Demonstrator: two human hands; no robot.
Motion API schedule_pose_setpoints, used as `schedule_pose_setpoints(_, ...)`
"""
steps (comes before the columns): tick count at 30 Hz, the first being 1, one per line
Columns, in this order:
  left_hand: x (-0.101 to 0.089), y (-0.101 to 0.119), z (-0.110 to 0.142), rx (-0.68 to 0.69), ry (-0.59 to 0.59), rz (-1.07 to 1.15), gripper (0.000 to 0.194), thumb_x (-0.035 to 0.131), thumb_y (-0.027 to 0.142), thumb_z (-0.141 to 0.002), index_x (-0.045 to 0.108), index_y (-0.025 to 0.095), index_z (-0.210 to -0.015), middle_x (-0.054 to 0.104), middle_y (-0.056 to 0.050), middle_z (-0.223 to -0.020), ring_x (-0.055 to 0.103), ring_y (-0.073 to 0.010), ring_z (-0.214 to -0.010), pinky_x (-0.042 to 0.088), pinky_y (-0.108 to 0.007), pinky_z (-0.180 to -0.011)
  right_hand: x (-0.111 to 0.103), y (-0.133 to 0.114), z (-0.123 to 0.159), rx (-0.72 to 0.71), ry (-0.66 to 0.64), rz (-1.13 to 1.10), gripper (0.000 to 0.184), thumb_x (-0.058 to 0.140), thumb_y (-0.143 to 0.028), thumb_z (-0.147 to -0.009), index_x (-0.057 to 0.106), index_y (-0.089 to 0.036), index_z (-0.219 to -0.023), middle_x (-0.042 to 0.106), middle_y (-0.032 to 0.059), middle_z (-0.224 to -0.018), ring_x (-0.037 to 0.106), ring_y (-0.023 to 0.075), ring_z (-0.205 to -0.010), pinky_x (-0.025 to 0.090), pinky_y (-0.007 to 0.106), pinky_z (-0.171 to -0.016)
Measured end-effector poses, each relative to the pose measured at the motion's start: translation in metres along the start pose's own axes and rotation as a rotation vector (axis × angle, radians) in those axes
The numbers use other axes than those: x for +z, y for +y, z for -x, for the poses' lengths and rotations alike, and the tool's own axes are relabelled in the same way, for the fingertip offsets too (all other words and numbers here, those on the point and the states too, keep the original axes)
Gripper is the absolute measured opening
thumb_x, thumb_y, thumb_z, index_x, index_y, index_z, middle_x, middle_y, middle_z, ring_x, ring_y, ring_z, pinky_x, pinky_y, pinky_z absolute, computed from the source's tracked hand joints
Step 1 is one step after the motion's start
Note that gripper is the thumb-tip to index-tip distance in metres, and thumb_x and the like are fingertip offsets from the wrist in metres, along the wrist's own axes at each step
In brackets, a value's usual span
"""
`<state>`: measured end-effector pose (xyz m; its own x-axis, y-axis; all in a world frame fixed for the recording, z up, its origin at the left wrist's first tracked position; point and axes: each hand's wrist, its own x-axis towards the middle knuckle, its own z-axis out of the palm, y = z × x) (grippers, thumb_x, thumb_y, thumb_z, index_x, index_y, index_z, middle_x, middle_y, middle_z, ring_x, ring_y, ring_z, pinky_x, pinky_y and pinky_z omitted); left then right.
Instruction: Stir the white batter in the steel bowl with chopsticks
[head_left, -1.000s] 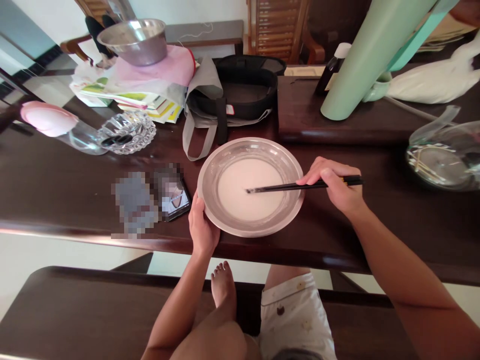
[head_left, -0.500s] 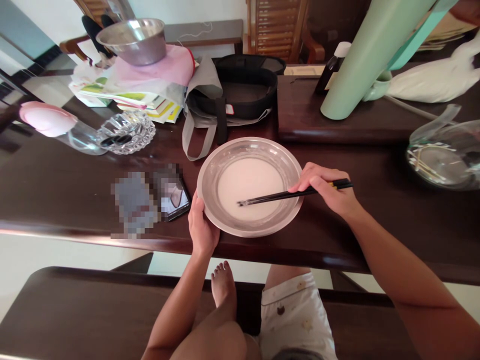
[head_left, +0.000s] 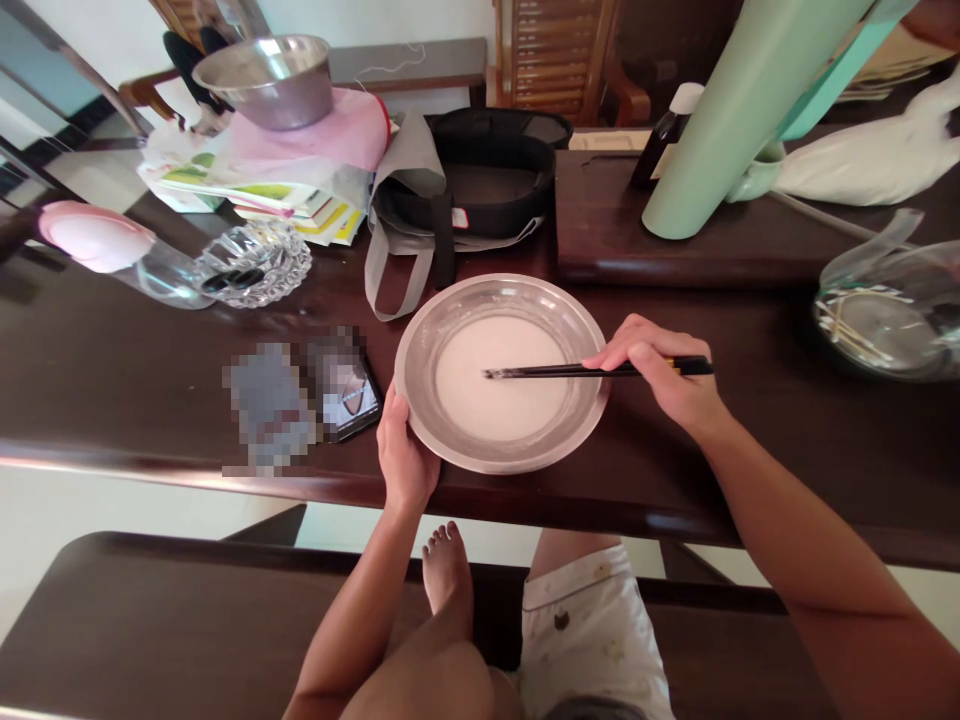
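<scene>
A round metal basin (head_left: 420, 420) stands on the dark table, with a smooth white liquid (head_left: 502, 410) covering its bottom. My left hand (head_left: 405, 455) grips the basin's left front rim, thumb on the edge and fingers underneath. In my right hand (head_left: 660, 370) is a pair of black chopsticks (head_left: 547, 371) with gold bands, held close together. They reach over the right rim, almost level, and their wet, whitish tips are at the middle of the liquid. Whether the tips dip below its surface I cannot tell.
Left of the basin lies a phone (head_left: 352, 400) beside a blurred item. Behind are a glass ashtray (head_left: 259, 265), a grey-black bag (head_left: 480, 190) and a steel bowl (head_left: 270, 85) on stacked books. A green cylinder (head_left: 720, 150) and a clear container (head_left: 885, 325) stand right.
The chopstick tips have moved away from me, from the front part of the liquid to its middle. My right hand has shifted slightly up and right; my left hand keeps its place.
</scene>
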<state>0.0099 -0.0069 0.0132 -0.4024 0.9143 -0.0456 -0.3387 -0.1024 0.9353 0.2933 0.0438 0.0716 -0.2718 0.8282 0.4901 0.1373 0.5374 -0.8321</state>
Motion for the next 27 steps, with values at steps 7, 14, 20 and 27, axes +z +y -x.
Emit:
schedule_pose_setpoints(7, 0.0012, 0.0013, 0.0006, -0.003, -0.003, 0.024, 0.044, 0.064, 0.047, -0.093, 0.067, 0.019, -0.127, 0.061, -0.006, -0.133, 0.055, -0.0246, -0.13, 0.049, -0.025, -0.106, 0.0004, -0.0013, 0.0001, 0.041, -0.066, -0.008, 0.026, 0.058, -0.035, -0.099, 0.079, -0.029, -0.085, 0.079, 0.0024, -0.08, 0.068, 0.0221, -0.08, 0.054, 0.039, -0.072)
schedule_pose_setpoints(14, 0.0006, -0.0001, 0.0008, -0.012, 0.003, 0.032, 0.043, 0.065, 0.047, -0.093, 0.068, 0.019, -0.125, 0.061, -0.006, -0.133, 0.053, -0.0243, -0.132, 0.049, -0.024, -0.105, -0.0001, -0.0005, 0.0007, 0.082, 0.004, -0.046, 0.034, 0.054, -0.044, -0.099, 0.077, -0.029, -0.078, 0.076, 0.0033, -0.074, 0.068, 0.022, -0.072, 0.054, 0.04, -0.068)
schedule_pose_setpoints(20, 0.001, 0.0003, 0.0006, -0.004, 0.003, 0.041, 0.043, 0.066, 0.047, -0.092, 0.069, 0.019, -0.124, 0.063, -0.005, -0.13, 0.055, -0.0234, -0.129, 0.049, -0.022, -0.103, -0.0002, -0.0026, -0.0004, 0.032, 0.004, 0.069, 0.03, 0.057, -0.04, -0.098, 0.078, -0.028, -0.08, 0.08, 0.003, -0.08, 0.067, 0.0228, -0.079, 0.054, 0.042, -0.072)
schedule_pose_setpoints(27, -0.0004, -0.0004, -0.0001, -0.001, -0.001, 0.021, 0.045, 0.065, 0.048, -0.092, 0.068, 0.018, -0.126, 0.06, -0.005, -0.136, 0.052, -0.0243, -0.133, 0.048, -0.024, -0.108, 0.0016, -0.0019, 0.0006, 0.047, -0.073, -0.006, 0.031, 0.057, -0.042, -0.098, 0.078, -0.029, -0.08, 0.08, 0.0033, -0.081, 0.069, 0.0232, -0.078, 0.054, 0.041, -0.07)
